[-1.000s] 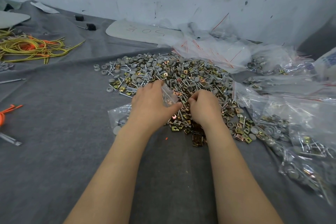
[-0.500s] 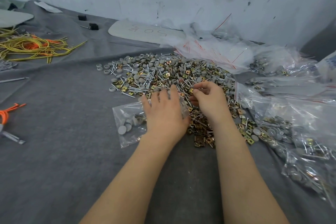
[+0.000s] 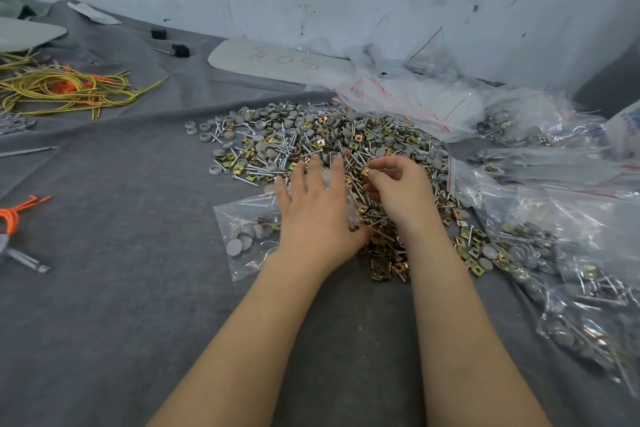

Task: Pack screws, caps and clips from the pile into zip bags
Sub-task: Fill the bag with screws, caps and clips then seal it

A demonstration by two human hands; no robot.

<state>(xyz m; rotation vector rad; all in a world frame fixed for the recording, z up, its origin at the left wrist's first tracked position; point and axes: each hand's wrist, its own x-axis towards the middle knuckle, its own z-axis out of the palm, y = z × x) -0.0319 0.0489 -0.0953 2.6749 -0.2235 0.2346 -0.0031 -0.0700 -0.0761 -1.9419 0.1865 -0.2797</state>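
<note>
- Grey cloth (image 3: 104, 288) carries the pile (image 3: 311, 139) of screws, caps, clips
- left hand (image 3: 311, 215), fingers straight, presses the zip bag (image 3: 247, 239) beside it
- right hand (image 3: 398, 191) pinches a clip (image 3: 365, 170); a loose pinch could drop it

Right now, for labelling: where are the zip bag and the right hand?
zip bag (image 3: 242, 239), head view, its clear left half.
right hand (image 3: 401, 194), head view, back of the hand.
</note>
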